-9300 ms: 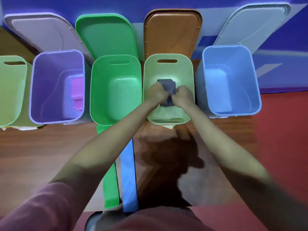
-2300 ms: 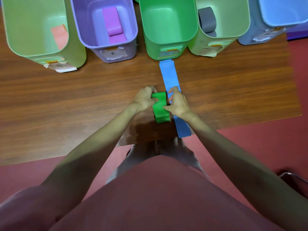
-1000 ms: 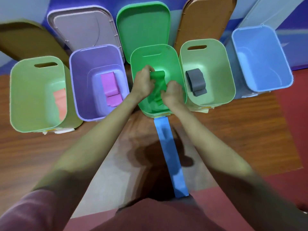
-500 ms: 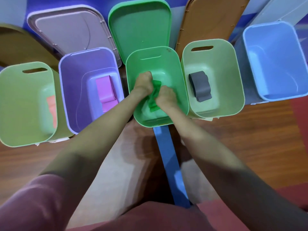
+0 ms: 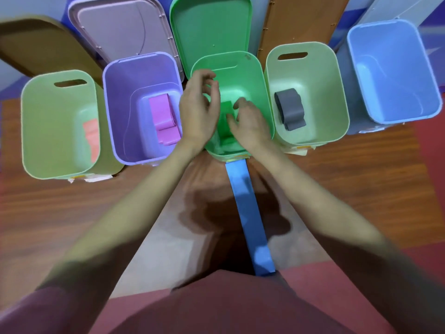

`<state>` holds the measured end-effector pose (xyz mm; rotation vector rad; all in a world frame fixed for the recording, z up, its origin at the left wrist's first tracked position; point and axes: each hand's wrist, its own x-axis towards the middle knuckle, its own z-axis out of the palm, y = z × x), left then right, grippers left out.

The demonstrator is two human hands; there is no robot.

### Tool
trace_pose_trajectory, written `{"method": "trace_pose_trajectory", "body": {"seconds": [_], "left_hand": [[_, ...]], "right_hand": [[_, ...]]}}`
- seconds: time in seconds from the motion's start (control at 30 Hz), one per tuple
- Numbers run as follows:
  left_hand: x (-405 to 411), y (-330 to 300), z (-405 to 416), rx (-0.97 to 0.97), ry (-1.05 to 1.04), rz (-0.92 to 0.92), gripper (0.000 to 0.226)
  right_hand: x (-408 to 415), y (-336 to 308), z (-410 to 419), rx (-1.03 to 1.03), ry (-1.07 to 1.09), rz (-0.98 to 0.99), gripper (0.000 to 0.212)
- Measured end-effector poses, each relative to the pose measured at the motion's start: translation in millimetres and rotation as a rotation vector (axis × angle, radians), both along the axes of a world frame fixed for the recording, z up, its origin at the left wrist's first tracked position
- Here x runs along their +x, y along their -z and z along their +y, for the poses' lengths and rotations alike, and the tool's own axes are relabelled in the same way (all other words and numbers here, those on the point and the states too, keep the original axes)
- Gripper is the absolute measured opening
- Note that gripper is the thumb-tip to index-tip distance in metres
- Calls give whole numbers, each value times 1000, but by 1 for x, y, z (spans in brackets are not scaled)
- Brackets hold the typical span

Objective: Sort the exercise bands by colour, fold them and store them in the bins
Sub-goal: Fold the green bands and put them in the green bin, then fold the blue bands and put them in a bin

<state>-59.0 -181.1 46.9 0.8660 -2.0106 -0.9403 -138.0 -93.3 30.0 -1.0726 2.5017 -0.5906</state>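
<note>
The folded green band [image 5: 225, 116] lies in the bottom of the green bin [image 5: 255, 75], its long axis running from the person toward the far wall, with the left hand [image 5: 198, 112] and right hand [image 5: 249, 124] above it, fingers loosely spread and gripping nothing. Five bins stand in a row on the wooden table [image 5: 361, 179]: the pink band [image 5: 165, 121], grey band [image 5: 290, 109] and orange band [image 5: 91, 136] each lie in one, while one blue band [image 5: 248, 213] lies flat, pointing at the green bin
</note>
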Motion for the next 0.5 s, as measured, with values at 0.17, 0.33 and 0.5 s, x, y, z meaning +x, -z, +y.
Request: {"method": "trace_pose_trajectory", "body": {"seconds": [0.17,0.33,0.5], "left_hand": [[66,9,55,33,-190,142,18],[97,57,81,29,-82,-181,19],[98,92,74,-14,255,-463,19]], "right_hand": [[39,-16,77,-570,166,41,15],[72,14,125,-569,258,38,12],[97,62,145,-162,294,-78,38]]}}
